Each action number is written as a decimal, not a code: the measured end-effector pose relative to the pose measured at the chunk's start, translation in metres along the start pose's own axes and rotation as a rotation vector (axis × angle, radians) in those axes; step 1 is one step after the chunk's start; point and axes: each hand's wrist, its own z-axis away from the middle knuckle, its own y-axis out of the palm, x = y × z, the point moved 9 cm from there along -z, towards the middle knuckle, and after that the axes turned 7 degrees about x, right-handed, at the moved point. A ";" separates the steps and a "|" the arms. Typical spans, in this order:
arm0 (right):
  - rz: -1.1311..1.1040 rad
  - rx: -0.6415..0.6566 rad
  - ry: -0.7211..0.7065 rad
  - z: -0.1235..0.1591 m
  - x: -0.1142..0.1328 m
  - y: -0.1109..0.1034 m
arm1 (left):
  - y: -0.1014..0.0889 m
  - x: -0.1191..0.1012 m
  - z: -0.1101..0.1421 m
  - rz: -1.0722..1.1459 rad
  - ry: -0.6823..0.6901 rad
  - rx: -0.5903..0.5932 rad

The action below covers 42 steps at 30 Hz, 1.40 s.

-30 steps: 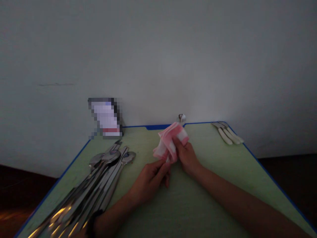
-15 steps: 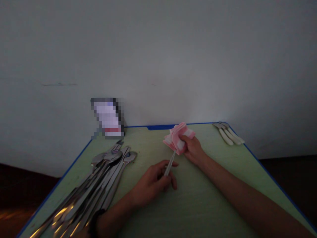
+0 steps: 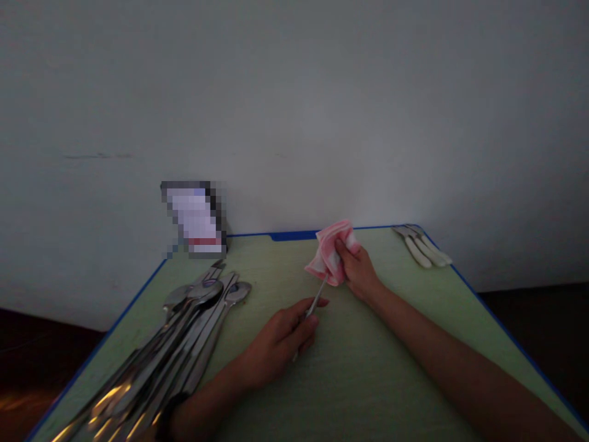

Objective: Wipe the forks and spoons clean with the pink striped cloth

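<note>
My left hand (image 3: 278,341) is closed round the handle of a metal spoon (image 3: 318,296), which slants up and away over the middle of the table. A pink and white cloth (image 3: 327,255) is wrapped over the spoon's far end, so its bowl is hidden. My right hand (image 3: 361,271) grips this cloth, thumb on top, folding it about the metal. Beside my left forearm lies a heap of metal cutlery (image 3: 184,331), with several spoons and flat handles pointing away from me.
At the table's far right corner three forks (image 3: 418,250) with pale handles lie side by side. A blurred-out phone (image 3: 196,215) leans at the far left. The green table (image 3: 368,380) has a blue edge and meets a grey wall (image 3: 294,110).
The spoon's bowl showed above the cloth a second ago and is now covered. My right hand moved right and slightly up with the cloth, exposing the handle between both hands.
</note>
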 end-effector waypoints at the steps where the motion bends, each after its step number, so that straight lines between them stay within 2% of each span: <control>1: -0.010 -0.023 -0.010 0.000 0.000 -0.002 | 0.000 -0.001 0.000 0.000 0.007 -0.001; 5: -0.120 -0.064 -0.024 0.004 0.005 -0.002 | 0.001 -0.002 0.000 0.021 0.023 0.007; 10: -0.395 0.017 0.074 0.005 0.005 0.009 | 0.000 -0.001 -0.001 0.022 0.022 -0.020; 14: -0.520 0.063 0.134 0.004 0.003 0.012 | 0.001 0.002 -0.001 0.059 0.011 -0.020; 21: -0.790 0.081 0.200 0.001 0.001 0.012 | -0.003 0.011 -0.001 0.250 0.036 -0.126; 26: -0.809 0.109 0.233 0.001 -0.002 0.016 | -0.002 0.010 -0.001 0.248 0.061 -0.131; 33: -0.951 0.267 0.216 0.008 0.015 0.029 | -0.001 0.007 -0.001 0.118 0.015 -0.080; 39: -0.798 0.191 0.284 0.009 0.001 0.032 | -0.003 0.000 0.001 -0.026 0.018 -0.070; 42: -0.713 0.227 0.264 0.010 0.000 0.034 | -0.002 0.000 0.001 -0.030 0.025 -0.062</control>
